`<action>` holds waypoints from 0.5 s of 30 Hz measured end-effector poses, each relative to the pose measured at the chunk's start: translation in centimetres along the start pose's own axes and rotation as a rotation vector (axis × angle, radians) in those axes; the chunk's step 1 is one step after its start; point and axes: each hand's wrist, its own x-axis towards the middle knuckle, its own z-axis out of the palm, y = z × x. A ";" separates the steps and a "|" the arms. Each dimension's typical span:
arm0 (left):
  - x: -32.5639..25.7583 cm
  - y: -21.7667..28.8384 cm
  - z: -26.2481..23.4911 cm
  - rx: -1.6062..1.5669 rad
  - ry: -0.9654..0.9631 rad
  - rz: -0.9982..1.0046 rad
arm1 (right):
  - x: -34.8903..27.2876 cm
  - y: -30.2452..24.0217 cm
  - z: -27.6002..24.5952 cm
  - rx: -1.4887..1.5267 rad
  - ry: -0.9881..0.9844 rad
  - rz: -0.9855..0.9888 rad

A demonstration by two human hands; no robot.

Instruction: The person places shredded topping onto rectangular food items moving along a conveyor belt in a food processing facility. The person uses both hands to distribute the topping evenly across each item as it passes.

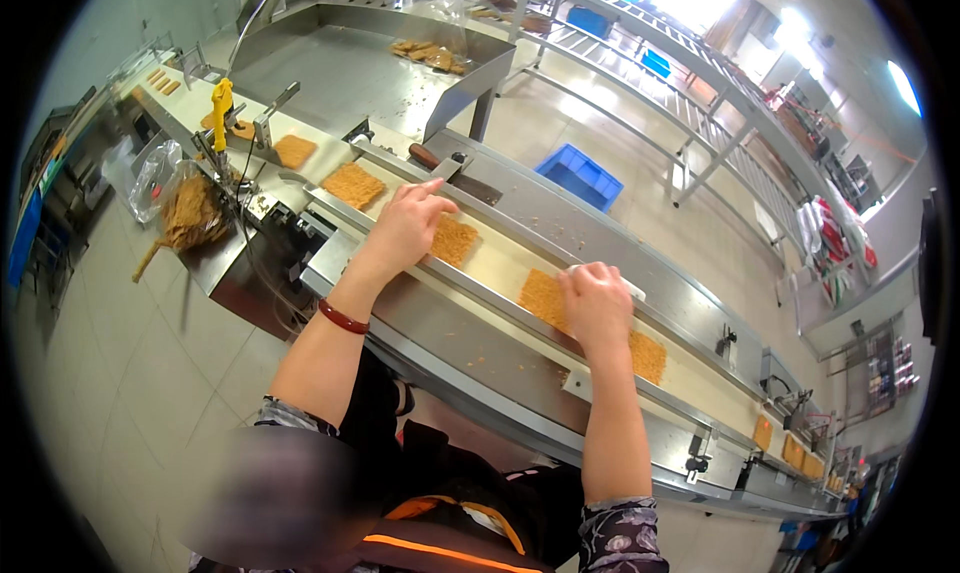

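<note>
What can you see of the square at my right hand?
The square is golden-brown and thin, with a rough, crumbly-looking surface, like some baked or pressed food. It lies flat on the cream belt, one in a row of similar pieces. The right hand covers its right side, so that edge is hidden; the fingers seem to rest on it, though the exact contact can't be made out. Its visible part looks whole.

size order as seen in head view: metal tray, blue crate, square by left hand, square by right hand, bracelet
1. Metal tray
2. Blue crate
3. Square by left hand and square by right hand: partly covered, too alike to rank
4. Bracelet
</note>
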 end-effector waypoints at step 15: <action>-3.8 5.5 -1.8 -0.247 0.070 -0.151 | 0.1 0.2 -0.5 0.617 0.203 0.284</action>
